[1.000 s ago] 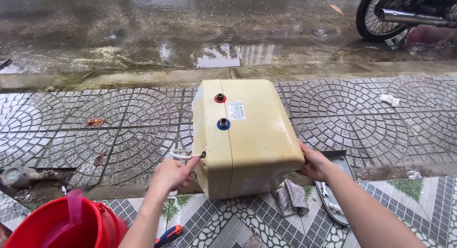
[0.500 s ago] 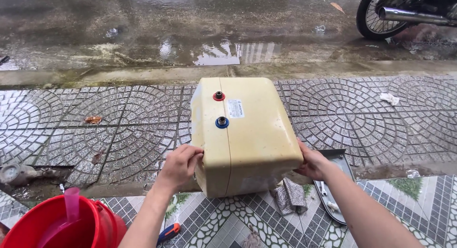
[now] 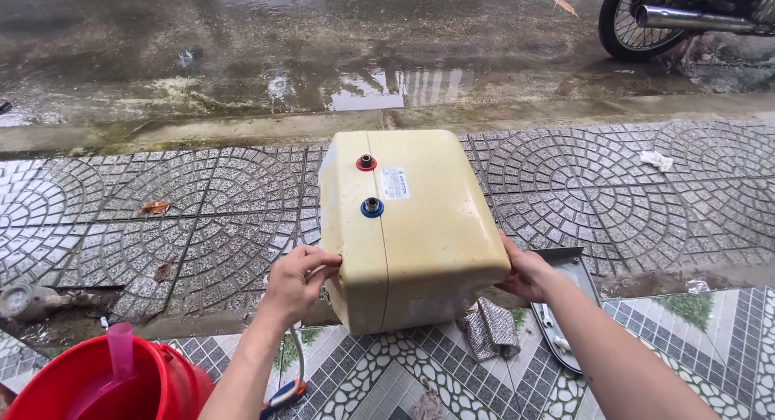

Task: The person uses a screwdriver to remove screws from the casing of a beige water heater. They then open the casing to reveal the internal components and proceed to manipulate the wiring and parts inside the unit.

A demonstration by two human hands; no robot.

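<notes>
Hands are gripping a cream boxy water heater [image 3: 420,226] sitting at the pavement's near edge: left hand [image 3: 295,283] fingers curling onto its left side, right hand [image 3: 525,271] pressing the right. A small white rectangular label [image 3: 395,183] is showing between red and blue ports. A red bucket [image 3: 97,388], near-left corner, is holding a pink scoop [image 3: 121,351].

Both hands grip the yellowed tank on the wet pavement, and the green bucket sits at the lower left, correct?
Not quite. In the head view the bucket at the lower left is red, not green. The rest holds: the left hand and right hand grip the yellowed tank on the wet pavement.
</notes>
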